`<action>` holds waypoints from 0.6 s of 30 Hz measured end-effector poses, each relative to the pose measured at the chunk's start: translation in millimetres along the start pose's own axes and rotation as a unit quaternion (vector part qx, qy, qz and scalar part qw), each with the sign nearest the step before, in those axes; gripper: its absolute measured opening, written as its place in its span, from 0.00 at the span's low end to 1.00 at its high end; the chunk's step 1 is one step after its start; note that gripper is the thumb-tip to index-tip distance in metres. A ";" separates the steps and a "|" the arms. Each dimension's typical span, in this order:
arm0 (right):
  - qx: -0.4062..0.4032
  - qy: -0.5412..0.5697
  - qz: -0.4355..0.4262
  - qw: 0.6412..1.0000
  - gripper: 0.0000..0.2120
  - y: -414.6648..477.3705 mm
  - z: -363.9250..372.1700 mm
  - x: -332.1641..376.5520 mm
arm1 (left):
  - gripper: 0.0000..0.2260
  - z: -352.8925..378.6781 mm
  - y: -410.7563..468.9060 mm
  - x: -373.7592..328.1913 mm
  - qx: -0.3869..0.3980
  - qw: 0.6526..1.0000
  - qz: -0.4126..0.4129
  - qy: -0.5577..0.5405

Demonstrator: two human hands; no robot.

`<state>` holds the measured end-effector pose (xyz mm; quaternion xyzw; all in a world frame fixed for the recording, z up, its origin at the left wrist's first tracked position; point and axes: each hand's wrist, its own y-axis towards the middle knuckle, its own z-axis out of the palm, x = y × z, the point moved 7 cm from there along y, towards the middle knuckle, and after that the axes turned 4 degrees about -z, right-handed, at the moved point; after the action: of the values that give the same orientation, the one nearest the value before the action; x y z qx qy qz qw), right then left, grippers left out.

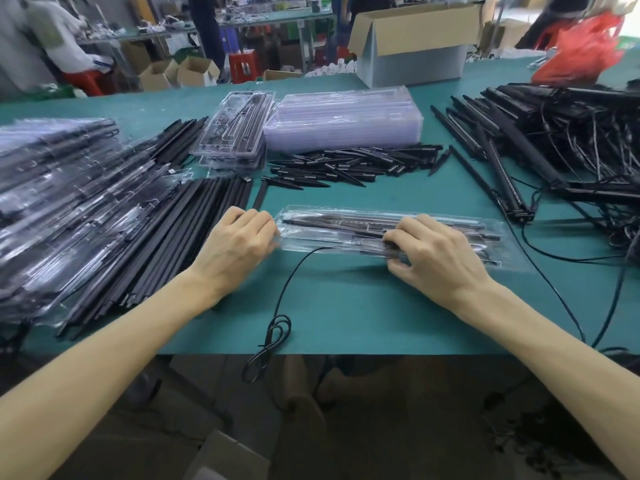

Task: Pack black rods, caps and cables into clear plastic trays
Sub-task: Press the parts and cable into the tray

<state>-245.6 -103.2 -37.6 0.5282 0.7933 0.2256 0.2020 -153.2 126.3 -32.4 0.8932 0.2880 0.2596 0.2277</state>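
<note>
Across the green table (346, 306) I am watching one person working, both bare forearms reaching in from the near edge. One big heap of packed trays (59, 188) is sitting at the left. One tangle of black rods and cables (554, 133) is spreading over the right side, too knotted for me to count. At the far edge, one open cardboard box (415, 39) is standing with one red bag (581, 46) to its right. One stack of empty clear trays (343, 116) is lying in the middle, and a short stack of part-filled trays (235, 129) is touching its left side. Loose black rods (194, 216) are fanning out beside the packed heap, and black caps (346, 164) are lying heaped in front of the empty stack; I am not managing a count of either.

Nearest the person, one clear tray (509, 244) is lying flat, with rods of the same kind running lengthwise inside it. The left hand (239, 237) is curling its fingers round the tray's left end. The right hand (436, 251) is pinching the tray's middle, fingers bent on top and thumb at the near rim. One black cable (287, 282) is trailing from the tray, its coiled end hanging over the table edge.
</note>
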 end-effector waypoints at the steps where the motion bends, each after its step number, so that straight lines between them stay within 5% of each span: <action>1: -0.001 -0.001 0.000 1.000 0.07 -0.6 -0.1 0.5 | 0.11 0.5 -0.6 -1.7 -0.002 1.000 0.007 0.003; 18: 0.010 -0.037 -0.018 0.999 0.04 1.0 6.7 -1.2 | 0.07 15.0 -0.5 -4.7 0.011 0.996 0.088 0.029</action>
<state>-240.6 -103.0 -42.5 0.5240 0.7969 0.1941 0.2294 -147.7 119.7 -45.7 0.9096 0.2175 0.3015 0.1853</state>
